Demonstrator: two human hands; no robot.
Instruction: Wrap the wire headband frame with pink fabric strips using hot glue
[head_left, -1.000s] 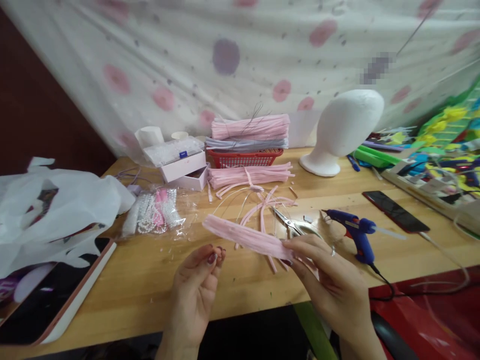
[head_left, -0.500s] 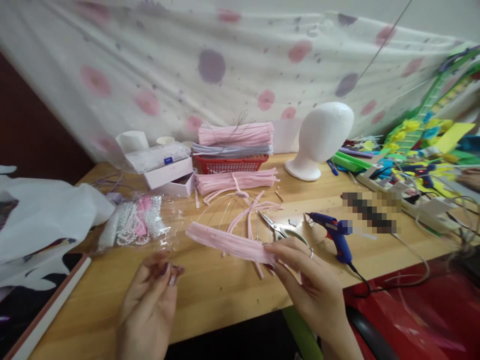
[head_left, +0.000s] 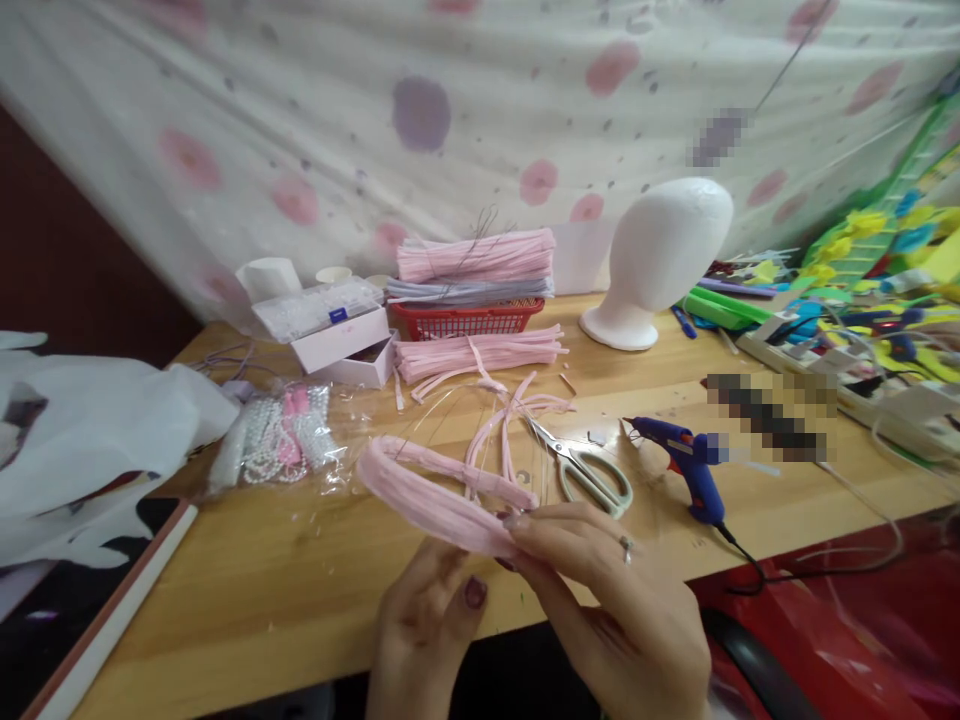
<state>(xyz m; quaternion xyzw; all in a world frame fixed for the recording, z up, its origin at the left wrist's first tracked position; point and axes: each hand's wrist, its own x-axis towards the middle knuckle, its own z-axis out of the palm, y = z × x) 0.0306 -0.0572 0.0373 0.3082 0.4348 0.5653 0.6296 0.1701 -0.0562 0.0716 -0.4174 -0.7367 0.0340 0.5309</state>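
Observation:
Between the fingers and thumb of my right hand (head_left: 607, 590) is the near end of a pink headband (head_left: 435, 515), a broad U-shaped band that looks wrapped in fuzzy strands. Its curve points left and its far arm ends just past my fingertips. My left hand (head_left: 427, 610) is below the band, thumb apart; its fingertips are partly hidden behind the band, and I cannot tell whether they touch it. Loose pink pipe cleaners (head_left: 506, 435) lie behind the band. Beside them are scissors (head_left: 589, 475) with pale handles.
A blue glue gun (head_left: 686, 460) lies to the right, its cord trailing forward. Behind stand a white foam head (head_left: 660, 260), a red basket (head_left: 469, 320) and bundled pink pipe cleaners (head_left: 480, 355). Bagged pearl beads (head_left: 277, 440) lie left. A power strip (head_left: 817, 375) is far right.
The band has turned, so its open U shape now shows instead of its edge. My left hand has moved right, underneath it. The view has shifted slightly.

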